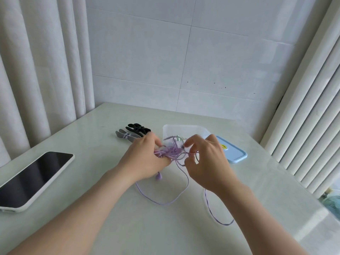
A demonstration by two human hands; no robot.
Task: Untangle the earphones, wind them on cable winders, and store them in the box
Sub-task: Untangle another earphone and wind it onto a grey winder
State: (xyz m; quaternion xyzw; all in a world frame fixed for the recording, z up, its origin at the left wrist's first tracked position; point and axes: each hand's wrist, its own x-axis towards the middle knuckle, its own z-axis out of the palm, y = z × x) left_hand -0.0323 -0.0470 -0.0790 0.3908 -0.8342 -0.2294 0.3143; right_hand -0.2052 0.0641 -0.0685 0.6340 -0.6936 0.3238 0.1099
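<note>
Untangling step: the left hand [145, 159] grips the knotted purple earphones [172, 152]; the right hand [206, 162], just beside, pinches one strand. Next, probably, easing a loop free.

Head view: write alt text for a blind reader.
The left hand grips a tangle of purple earphones while the right hand pinches one strand, over a pale table. Behind: cable winders, clear box, blue lid; phone at left.
</note>
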